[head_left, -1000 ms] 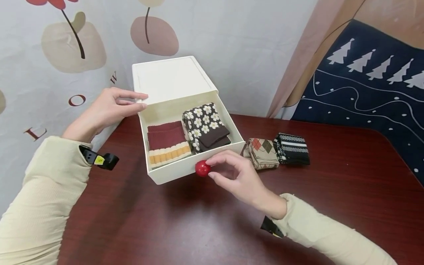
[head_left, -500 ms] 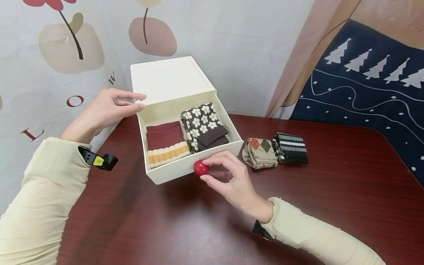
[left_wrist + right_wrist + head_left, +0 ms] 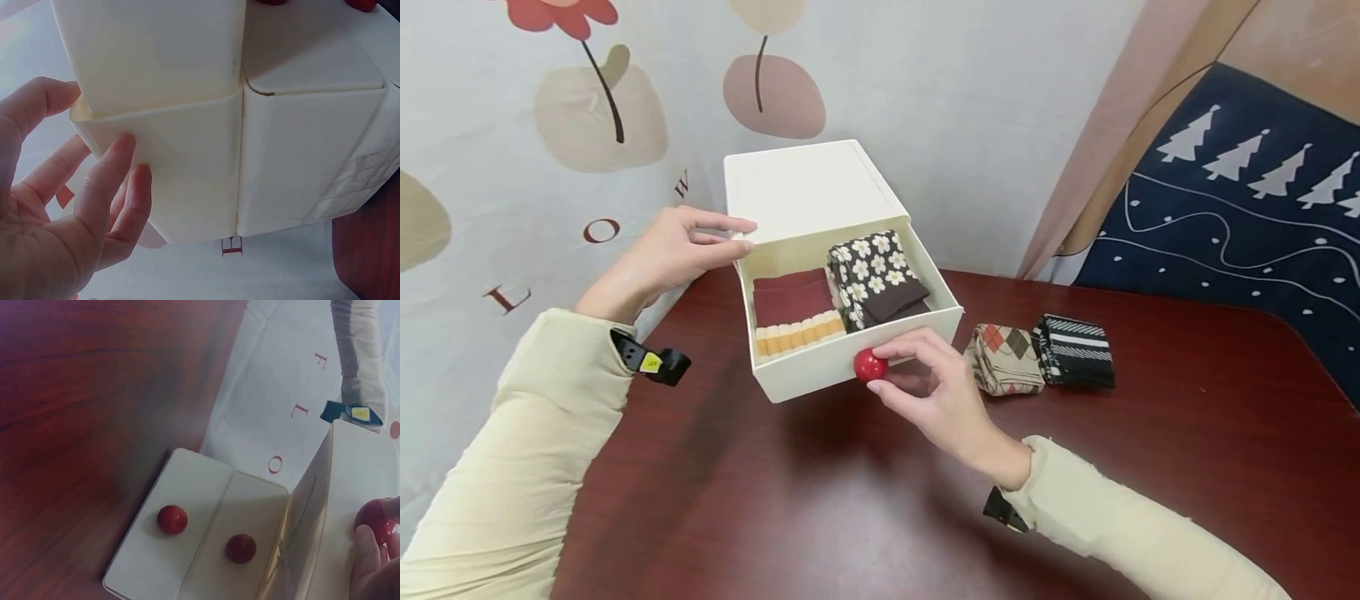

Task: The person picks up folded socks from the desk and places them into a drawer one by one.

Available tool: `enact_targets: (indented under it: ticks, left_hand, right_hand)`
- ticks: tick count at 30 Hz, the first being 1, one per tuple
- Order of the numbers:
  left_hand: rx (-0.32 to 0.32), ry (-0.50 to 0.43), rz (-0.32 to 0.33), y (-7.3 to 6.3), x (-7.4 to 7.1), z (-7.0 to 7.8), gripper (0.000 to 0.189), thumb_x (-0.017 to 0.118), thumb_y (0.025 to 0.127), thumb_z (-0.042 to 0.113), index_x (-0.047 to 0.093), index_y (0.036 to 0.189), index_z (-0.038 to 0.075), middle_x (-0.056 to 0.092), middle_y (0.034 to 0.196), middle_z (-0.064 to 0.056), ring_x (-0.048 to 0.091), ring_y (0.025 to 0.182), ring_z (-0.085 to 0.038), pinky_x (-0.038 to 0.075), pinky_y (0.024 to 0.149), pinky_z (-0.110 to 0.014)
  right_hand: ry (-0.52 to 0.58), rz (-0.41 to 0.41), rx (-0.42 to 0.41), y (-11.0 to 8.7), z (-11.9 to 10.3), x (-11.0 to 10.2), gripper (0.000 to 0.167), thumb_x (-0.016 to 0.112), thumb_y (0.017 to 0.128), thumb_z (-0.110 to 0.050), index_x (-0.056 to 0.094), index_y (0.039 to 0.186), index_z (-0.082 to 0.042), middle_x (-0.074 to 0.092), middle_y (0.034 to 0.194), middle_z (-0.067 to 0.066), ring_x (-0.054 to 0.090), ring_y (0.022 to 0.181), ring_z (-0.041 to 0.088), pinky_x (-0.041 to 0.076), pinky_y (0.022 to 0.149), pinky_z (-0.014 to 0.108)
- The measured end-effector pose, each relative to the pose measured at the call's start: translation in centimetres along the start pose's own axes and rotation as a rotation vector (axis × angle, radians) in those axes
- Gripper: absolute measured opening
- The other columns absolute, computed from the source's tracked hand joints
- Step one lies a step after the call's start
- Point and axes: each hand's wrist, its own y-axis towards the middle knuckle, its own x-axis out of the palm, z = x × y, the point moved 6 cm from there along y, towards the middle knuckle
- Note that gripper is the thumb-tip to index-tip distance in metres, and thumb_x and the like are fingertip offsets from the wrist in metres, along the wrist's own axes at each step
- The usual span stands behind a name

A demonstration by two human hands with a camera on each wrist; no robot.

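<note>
A white drawer [image 3: 808, 375] stands pulled out of its white cabinet [image 3: 812, 187]. Inside lie folded maroon socks [image 3: 792, 298] with a cream and yellow band, beside folded daisy-patterned socks [image 3: 872, 271]. The thumb and fingers of my right hand [image 3: 943, 400] pinch the red round knob [image 3: 870, 365] on the drawer front. At the cabinet's front left edge, my left hand [image 3: 673, 254] touches the casing with extended fingers. The left wrist view shows its fingertips [image 3: 142, 178] against the cabinet's side wall.
To the drawer's right, folded argyle socks [image 3: 1006, 358] and black-and-white striped socks [image 3: 1075, 350] lie on the dark red table [image 3: 1187, 433]. Lower drawers with red knobs [image 3: 240, 549] appear in the right wrist view. A patterned curtain [image 3: 970, 125] hangs close behind the cabinet.
The drawer has slid a little way into the cabinet, with my right hand still on its knob. My left hand stays at the casing's edge. The head view has shifted slightly.
</note>
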Motion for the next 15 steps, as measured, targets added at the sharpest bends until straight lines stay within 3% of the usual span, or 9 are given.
enact_targets:
  ticks: [15]
  left_hand:
    - [0.006, -0.019, -0.011, 0.1, 0.1, 0.1, 0.046, 0.059, 0.084, 0.034, 0.055, 0.122, 0.01, 0.04, 0.132, -0.014, 0.044, 0.113, -0.033, 0.035, 0.087, -0.048]
  right_hand:
    - [-0.065, 0.007, 0.042, 5.2, 2.4, 0.8, 0.025, 0.07, 0.072, 0.004, 0.062, 0.096, 0.004, 0.055, 0.093, 0.009, 0.057, 0.087, 0.016, 0.049, 0.069, 0.025]
